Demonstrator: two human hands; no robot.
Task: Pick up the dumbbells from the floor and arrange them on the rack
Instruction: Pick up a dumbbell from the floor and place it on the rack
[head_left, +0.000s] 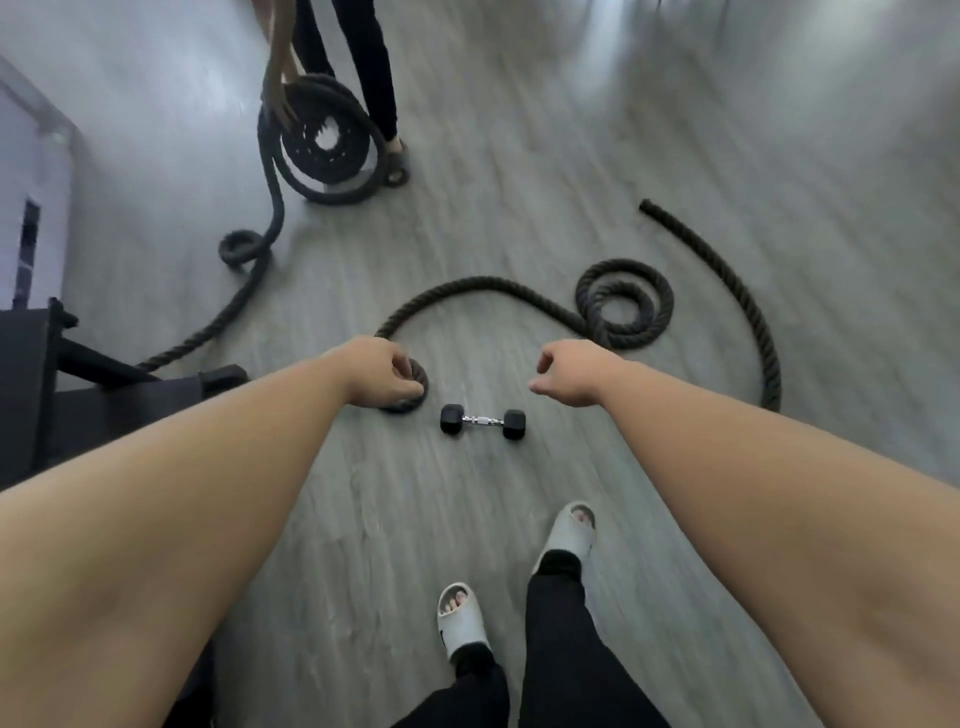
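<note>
A small black hex dumbbell (483, 421) with a chrome handle lies on the grey wood floor, straight ahead of my feet. My left hand (379, 375) hangs above and to the left of it, fingers loosely curled, holding nothing. My right hand (569, 375) hovers above and to the right of it, fingers also curled and empty. Neither hand touches the dumbbell. A dark frame (36, 384) at the left edge may be the rack; I cannot tell for sure.
A thick black battle rope (623, 306) snakes and coils across the floor beyond the dumbbell. Another person (363, 78) at the back coils more rope (322, 140). My feet in pale slides (569, 530) stand just behind the dumbbell.
</note>
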